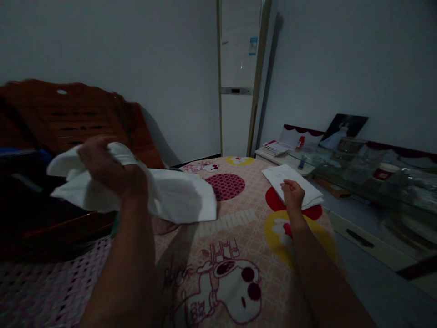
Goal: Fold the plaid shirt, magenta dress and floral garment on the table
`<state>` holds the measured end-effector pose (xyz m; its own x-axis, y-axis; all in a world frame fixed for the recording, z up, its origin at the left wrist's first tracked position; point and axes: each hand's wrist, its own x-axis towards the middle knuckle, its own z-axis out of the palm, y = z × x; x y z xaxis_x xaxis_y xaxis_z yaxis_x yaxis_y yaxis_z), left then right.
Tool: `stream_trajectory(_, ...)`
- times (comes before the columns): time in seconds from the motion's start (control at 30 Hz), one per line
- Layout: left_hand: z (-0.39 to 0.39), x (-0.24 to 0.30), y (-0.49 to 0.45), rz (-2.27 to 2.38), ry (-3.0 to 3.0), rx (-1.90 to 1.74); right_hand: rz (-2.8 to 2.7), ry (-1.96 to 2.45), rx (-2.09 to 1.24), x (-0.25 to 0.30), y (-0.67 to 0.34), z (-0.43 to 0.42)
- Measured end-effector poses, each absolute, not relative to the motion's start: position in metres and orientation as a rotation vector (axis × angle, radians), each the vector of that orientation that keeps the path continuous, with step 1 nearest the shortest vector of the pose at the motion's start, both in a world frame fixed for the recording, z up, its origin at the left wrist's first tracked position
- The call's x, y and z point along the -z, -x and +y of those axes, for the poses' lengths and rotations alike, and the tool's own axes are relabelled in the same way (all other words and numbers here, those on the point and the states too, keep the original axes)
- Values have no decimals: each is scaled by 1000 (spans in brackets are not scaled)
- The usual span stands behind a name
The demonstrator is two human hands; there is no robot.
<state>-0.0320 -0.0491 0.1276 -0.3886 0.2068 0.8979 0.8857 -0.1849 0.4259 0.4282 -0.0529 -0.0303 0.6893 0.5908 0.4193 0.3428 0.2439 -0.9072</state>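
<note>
My left hand, a little blurred, is closed on a white cloth held over the left side of the table. Part of this cloth bunches up around the fingers, and its far end spreads to the right above the tablecloth. My right hand is curled closed, with nothing visible in its fingers. It is at the near edge of a folded white cloth on the right side of the table; whether it touches this cloth I cannot tell. Beneath both lies a pink patterned tablecloth with cartoon figures.
A carved wooden bench stands to the left, near a pink woven seat. On the right, a glass-topped cabinet carries a paper cup, a picture and papers. A tall white air conditioner fills the corner.
</note>
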Motion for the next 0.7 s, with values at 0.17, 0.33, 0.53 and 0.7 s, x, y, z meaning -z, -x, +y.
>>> stream_trajectory(0.17,-54,-82,44,-2190,2315,576,-902,1445,-208,43,-431,-51)
stream_trajectory(0.33,-51,-71,12,-1976,2791,271,-963,1589,-145,41,-428,-53)
stream_trajectory(0.53,-28,-10,-32,-1795,2527,-16,-1116,1856,326,31,-437,-66)
stream_trajectory(0.7,-13,-2,-27,-1982,2310,209,-1145,2144,413,30,-452,-77)
